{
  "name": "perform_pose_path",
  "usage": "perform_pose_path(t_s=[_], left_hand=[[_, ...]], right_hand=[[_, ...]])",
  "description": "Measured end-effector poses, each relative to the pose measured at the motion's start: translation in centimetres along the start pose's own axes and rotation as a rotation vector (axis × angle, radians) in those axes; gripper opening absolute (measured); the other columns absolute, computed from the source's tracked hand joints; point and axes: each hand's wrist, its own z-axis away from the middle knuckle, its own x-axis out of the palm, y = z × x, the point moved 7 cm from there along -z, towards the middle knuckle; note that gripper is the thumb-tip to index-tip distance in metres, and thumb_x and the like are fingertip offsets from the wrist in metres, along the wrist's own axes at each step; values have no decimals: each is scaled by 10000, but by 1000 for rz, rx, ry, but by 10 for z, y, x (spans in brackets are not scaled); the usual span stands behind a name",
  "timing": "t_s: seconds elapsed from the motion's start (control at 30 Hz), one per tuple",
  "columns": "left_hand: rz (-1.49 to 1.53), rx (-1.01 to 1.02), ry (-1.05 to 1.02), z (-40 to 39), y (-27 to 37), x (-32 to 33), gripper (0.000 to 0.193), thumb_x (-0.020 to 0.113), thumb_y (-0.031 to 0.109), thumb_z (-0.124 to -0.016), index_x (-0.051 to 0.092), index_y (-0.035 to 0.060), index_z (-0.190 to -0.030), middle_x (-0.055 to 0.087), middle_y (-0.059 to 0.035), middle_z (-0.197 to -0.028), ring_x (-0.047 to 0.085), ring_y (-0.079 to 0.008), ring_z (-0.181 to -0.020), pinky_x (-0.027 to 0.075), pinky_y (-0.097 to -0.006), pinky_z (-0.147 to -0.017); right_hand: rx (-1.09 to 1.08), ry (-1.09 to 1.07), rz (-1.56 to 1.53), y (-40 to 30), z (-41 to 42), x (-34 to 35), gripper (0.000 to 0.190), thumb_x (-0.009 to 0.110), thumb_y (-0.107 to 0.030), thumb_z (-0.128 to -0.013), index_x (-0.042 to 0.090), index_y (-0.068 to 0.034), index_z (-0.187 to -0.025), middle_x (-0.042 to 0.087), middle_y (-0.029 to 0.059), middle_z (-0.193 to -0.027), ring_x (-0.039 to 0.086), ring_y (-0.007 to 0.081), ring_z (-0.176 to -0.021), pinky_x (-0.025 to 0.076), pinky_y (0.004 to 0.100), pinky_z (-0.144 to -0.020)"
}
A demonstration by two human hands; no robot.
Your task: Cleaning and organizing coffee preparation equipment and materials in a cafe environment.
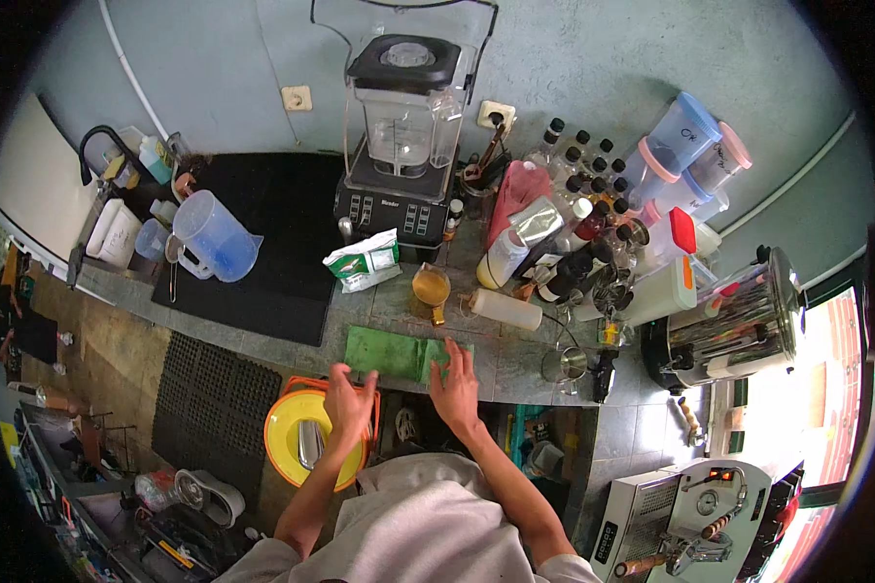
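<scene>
A folded green cloth [385, 353] lies flat along the front edge of the tiled counter. My right hand [456, 390] is over its right end with the fingers spread; whether the fingertips touch it I cannot tell. My left hand [351, 407], thumb and fingers apart, is in front of the cloth's left end and holds nothing. Behind the cloth stands a small glass measuring cup [431, 286] of brown liquid. To its left is a crumpled green and white foil packet [364, 262]. A translucent squeeze bottle [507, 309] lies on its side at the right.
A blender [401, 146] stands at the back, and a blue-tinted plastic pitcher [217, 237] on the black mat [292, 218]. Syrup bottles [583, 189] crowd the right, beside a metal cup [565, 364]. Below the counter is a yellow bin [281, 437]; an espresso machine [682, 517] sits lower right.
</scene>
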Motion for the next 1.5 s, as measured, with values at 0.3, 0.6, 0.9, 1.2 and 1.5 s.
perform_pose_path(t_s=[0.3, 0.6, 0.9, 1.2, 1.5], left_hand=[[-153, -137, -104, -27, -32, 16, 482, 767, 429, -913, 572, 27, -1094, 659, -188, -976, 676, -411, -933, 540, -536, -766], [212, -83, -118, -26, -17, 27, 261, 728, 166, -954, 510, 27, -990, 544, -144, -870, 614, -331, -796, 541, -463, -742], [396, 230, -40, 35, 95, 58, 233, 695, 91, -977, 492, 10, -1056, 616, -238, -926, 662, -418, -827, 530, -478, -752], [-150, 781, -320, 76, 137, 132, 627, 527, 58, -965, 347, -117, -1540, 423, -298, -1584, 318, -457, -1529, 187, -627, -1260], [105, 678, -315, 73, 152, 121, 650, 533, 44, -973, 311, -120, -1562, 449, -308, -1554, 390, -470, -1482, 234, -604, -1252]], right_hand=[[-173, -115, 703, 14, 15, 25, 695, 486, -559, -1052, 335, -229, -1646, 116, 217, -1735, 67, 481, -1590, 57, 800, -1162], [-122, -30, 708, 18, 16, 13, 723, 482, -612, -1033, 309, -284, -1654, 95, 194, -1743, 77, 486, -1586, 84, 816, -1145], [33, 229, 373, 41, 36, -46, 647, 448, -479, -1094, 322, -169, -1647, 156, 176, -1738, 81, 446, -1601, 70, 731, -1204], [126, 309, 241, 57, 52, -57, 541, 506, -299, -1091, 410, -99, -1585, 386, 162, -1642, 240, 399, -1573, 143, 660, -1229], [206, 319, -43, 77, 40, -47, 417, 569, -156, -1041, 560, 63, -1396, 669, 264, -1238, 658, 427, -1110, 528, 489, -949]])
